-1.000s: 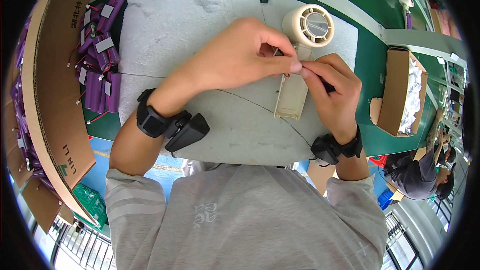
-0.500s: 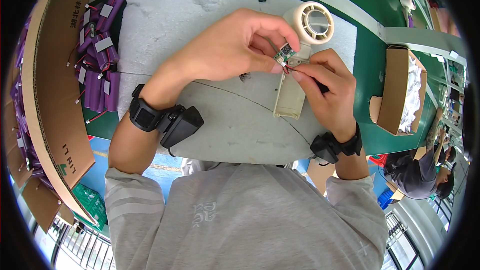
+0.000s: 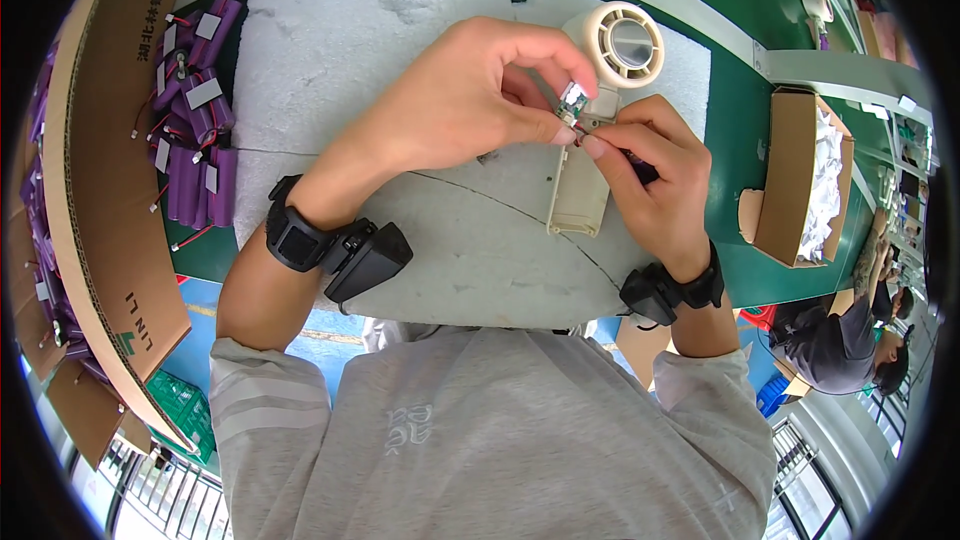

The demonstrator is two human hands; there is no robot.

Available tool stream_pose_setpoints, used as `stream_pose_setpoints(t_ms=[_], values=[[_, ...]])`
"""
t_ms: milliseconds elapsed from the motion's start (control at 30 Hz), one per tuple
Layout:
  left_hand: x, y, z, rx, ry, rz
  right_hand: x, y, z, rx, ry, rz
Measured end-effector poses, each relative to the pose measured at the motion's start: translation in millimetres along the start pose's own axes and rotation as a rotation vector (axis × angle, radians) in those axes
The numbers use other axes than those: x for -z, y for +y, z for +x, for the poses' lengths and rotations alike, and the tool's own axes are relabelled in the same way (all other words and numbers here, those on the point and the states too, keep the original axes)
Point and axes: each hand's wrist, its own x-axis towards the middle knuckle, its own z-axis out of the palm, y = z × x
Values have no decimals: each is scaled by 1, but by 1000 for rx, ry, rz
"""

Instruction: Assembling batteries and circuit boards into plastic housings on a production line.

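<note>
My left hand (image 3: 500, 90) is closed, pinching a small green circuit board (image 3: 571, 105) between thumb and fingers. Against it, my right hand (image 3: 655, 165) grips short thin wires (image 3: 580, 134) at the board's lower edge; whether their plug is seated I cannot tell. A dark purple object (image 3: 642, 170), mostly hidden, shows beneath the right palm. Under both hands lies a cream handheld fan (image 3: 625, 44) with a round slotted head. Its hollow handle shell (image 3: 578, 198) lies open toward me, partly covered by my right fingers.
White foam slabs (image 3: 330, 40) cover the green bench (image 3: 745, 250). Purple battery packs (image 3: 205, 130) with wires are heaped at the left, by a tall cardboard box (image 3: 110, 140). A smaller box (image 3: 785, 180) with white pieces stands right. Another person (image 3: 835, 345) sits at far right.
The circuit board has tilted in my left fingers, so a whitish, shiny side now shows instead of the dark part. My right hand stays nearly in place on the wires.
</note>
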Motion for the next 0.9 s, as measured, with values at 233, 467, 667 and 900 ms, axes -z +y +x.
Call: stream_pose_setpoints(t_ms=[233, 467, 667, 900], values=[[-5, -7, 0, -96, 33, -4, 0, 7, -2, 110, 21, -4], [-10, -5, -2, -295, 95, 311, -8, -4, -1, -58, 147, 9], [-13, -8, -2, -264, 185, 310, -12, 2, 0, -58, 235, 38], [-16, -4, -6, -264, 186, 457, -10, -1, 1, -73, 213, -15]])
